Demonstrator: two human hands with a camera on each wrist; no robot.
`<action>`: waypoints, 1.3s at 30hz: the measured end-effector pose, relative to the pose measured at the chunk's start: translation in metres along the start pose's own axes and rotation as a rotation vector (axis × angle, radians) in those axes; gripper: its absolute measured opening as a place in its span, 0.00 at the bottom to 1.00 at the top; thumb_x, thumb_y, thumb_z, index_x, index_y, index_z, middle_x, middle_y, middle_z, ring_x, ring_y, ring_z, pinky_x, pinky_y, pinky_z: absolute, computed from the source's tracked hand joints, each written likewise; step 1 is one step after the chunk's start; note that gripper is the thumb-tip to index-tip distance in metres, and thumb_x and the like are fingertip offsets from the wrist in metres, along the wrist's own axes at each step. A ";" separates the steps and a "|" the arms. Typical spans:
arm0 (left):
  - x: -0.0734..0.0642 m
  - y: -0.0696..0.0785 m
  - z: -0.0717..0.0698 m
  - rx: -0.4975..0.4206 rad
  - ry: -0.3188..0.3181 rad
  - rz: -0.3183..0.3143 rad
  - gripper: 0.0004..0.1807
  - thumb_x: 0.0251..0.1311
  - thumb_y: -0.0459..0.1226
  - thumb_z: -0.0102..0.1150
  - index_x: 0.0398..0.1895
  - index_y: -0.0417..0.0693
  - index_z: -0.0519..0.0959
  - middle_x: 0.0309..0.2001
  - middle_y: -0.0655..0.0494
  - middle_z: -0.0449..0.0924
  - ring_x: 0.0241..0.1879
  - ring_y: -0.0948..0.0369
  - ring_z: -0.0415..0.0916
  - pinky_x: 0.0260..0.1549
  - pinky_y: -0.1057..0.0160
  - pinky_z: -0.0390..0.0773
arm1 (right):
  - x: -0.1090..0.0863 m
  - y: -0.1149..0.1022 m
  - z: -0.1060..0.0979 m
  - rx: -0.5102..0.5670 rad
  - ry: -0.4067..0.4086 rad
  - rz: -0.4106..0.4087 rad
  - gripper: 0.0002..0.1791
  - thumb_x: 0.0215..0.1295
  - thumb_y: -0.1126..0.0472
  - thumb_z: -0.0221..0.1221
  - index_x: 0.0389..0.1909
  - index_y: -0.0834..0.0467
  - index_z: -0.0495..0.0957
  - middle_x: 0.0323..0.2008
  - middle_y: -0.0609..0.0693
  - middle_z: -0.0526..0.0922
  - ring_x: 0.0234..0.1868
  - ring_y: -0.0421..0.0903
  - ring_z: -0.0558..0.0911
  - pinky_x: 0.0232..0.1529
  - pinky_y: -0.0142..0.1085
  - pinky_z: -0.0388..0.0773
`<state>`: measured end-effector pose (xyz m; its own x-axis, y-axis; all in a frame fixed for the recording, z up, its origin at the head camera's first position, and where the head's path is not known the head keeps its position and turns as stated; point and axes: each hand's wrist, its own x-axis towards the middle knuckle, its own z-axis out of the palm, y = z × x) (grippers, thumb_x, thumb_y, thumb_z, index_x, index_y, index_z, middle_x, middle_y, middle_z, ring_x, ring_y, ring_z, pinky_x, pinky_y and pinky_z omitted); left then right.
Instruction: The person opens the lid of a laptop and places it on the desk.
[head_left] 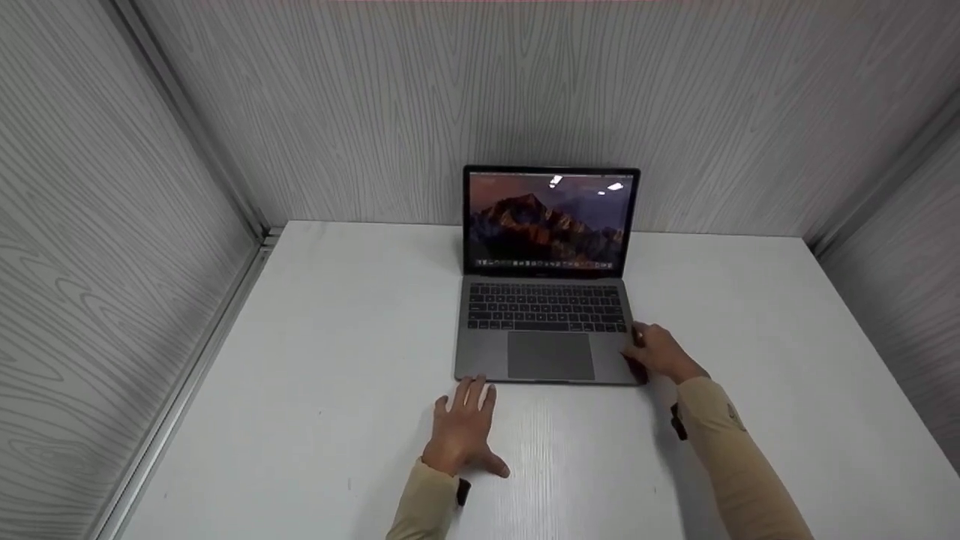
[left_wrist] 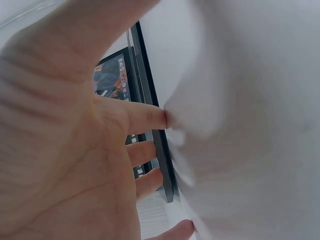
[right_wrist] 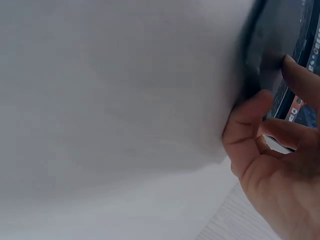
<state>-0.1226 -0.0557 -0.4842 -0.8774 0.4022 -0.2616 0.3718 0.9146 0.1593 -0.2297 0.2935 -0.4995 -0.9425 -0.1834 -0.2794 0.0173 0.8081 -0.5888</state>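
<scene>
An opened grey laptop [head_left: 550, 355] lies on the white table, its lit screen [head_left: 547, 225] showing a mountain picture. Below its front left corner, my left hand [head_left: 461, 433] rests with fingers spread and thumb out to the right. Some of those fingertips touch the laptop's front edge [left_wrist: 148, 82] in the left wrist view. My right hand [head_left: 660, 354] grips the right side near the front corner. In the right wrist view, the thumb [right_wrist: 300, 80] presses on the top surface while the fingers [right_wrist: 245, 125] curl at the edge; their tips are partly hidden.
The white table [head_left: 337, 322] extends on both sides of the laptop. A grey wood-grain panel [head_left: 375, 112] stands directly behind it. Similar side panels rise at left [head_left: 90, 225] and right [head_left: 900, 300], with a metal rail [head_left: 187, 382] along the left table edge.
</scene>
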 end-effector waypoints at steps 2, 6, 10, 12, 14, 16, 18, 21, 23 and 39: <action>0.001 0.000 0.000 0.008 -0.002 -0.003 0.68 0.31 0.63 0.83 0.76 0.42 0.63 0.76 0.44 0.55 0.75 0.47 0.51 0.64 0.39 0.65 | -0.006 0.000 0.002 -0.011 0.008 -0.025 0.35 0.73 0.65 0.58 0.66 0.87 0.55 0.57 0.82 0.70 0.55 0.65 0.76 0.57 0.56 0.74; 0.000 0.002 0.004 -0.006 -0.025 -0.002 0.69 0.31 0.64 0.82 0.77 0.42 0.62 0.76 0.44 0.54 0.75 0.47 0.50 0.64 0.39 0.64 | -0.017 0.000 0.005 -0.059 -0.005 -0.037 0.36 0.72 0.64 0.58 0.65 0.89 0.54 0.58 0.85 0.68 0.54 0.65 0.76 0.58 0.58 0.73; -0.002 0.003 0.008 -0.032 -0.044 -0.011 0.70 0.31 0.64 0.82 0.77 0.41 0.61 0.76 0.43 0.52 0.76 0.46 0.49 0.65 0.39 0.63 | -0.023 0.001 0.008 -0.092 -0.017 -0.040 0.37 0.73 0.63 0.57 0.65 0.89 0.53 0.59 0.85 0.66 0.59 0.70 0.74 0.60 0.59 0.71; -0.002 0.003 0.008 -0.034 -0.039 -0.013 0.70 0.31 0.64 0.82 0.77 0.41 0.61 0.77 0.43 0.52 0.76 0.46 0.49 0.65 0.39 0.63 | -0.023 0.000 0.007 -0.096 -0.013 -0.045 0.37 0.73 0.63 0.57 0.66 0.88 0.53 0.59 0.85 0.66 0.61 0.72 0.72 0.62 0.59 0.70; -0.002 0.003 0.007 -0.037 -0.031 -0.010 0.70 0.31 0.64 0.82 0.77 0.41 0.61 0.77 0.43 0.52 0.76 0.46 0.49 0.65 0.38 0.63 | -0.023 -0.001 0.006 -0.096 -0.007 -0.050 0.37 0.74 0.63 0.56 0.66 0.88 0.53 0.60 0.86 0.65 0.63 0.73 0.70 0.63 0.60 0.68; -0.001 0.003 0.006 -0.032 -0.029 -0.006 0.70 0.31 0.65 0.82 0.77 0.40 0.61 0.77 0.43 0.53 0.76 0.46 0.49 0.65 0.38 0.63 | -0.022 -0.002 0.005 -0.095 -0.009 -0.048 0.37 0.74 0.62 0.56 0.66 0.89 0.53 0.61 0.85 0.64 0.64 0.75 0.68 0.64 0.60 0.67; -0.001 0.002 0.005 -0.031 -0.030 -0.006 0.70 0.31 0.65 0.82 0.77 0.40 0.61 0.77 0.42 0.53 0.76 0.46 0.49 0.65 0.38 0.63 | -0.022 -0.003 0.005 -0.099 -0.015 -0.052 0.37 0.74 0.62 0.56 0.65 0.89 0.53 0.61 0.86 0.64 0.65 0.76 0.66 0.64 0.61 0.66; 0.000 0.001 0.005 -0.028 -0.030 -0.007 0.70 0.32 0.65 0.81 0.77 0.41 0.61 0.77 0.43 0.53 0.76 0.46 0.48 0.65 0.38 0.62 | -0.021 -0.004 0.004 -0.087 -0.016 -0.056 0.37 0.74 0.62 0.56 0.65 0.89 0.53 0.61 0.86 0.64 0.65 0.76 0.66 0.64 0.61 0.66; 0.001 0.001 0.005 -0.030 -0.024 -0.006 0.70 0.32 0.65 0.81 0.77 0.41 0.61 0.76 0.43 0.53 0.76 0.46 0.48 0.65 0.38 0.62 | -0.020 -0.004 0.003 -0.078 -0.011 -0.057 0.37 0.74 0.63 0.56 0.65 0.89 0.53 0.61 0.85 0.64 0.65 0.76 0.66 0.64 0.61 0.66; 0.021 -0.038 -0.020 -0.208 0.300 0.110 0.29 0.66 0.53 0.64 0.59 0.41 0.80 0.67 0.39 0.68 0.69 0.42 0.62 0.62 0.34 0.64 | -0.026 0.009 -0.013 -0.018 0.139 -0.025 0.43 0.81 0.45 0.44 0.73 0.79 0.49 0.59 0.79 0.68 0.57 0.70 0.71 0.57 0.65 0.69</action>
<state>-0.1611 -0.0829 -0.4762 -0.8969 0.4391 0.0529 0.4262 0.8260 0.3690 -0.2092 0.3130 -0.4880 -0.9798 -0.1253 -0.1559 -0.0119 0.8145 -0.5801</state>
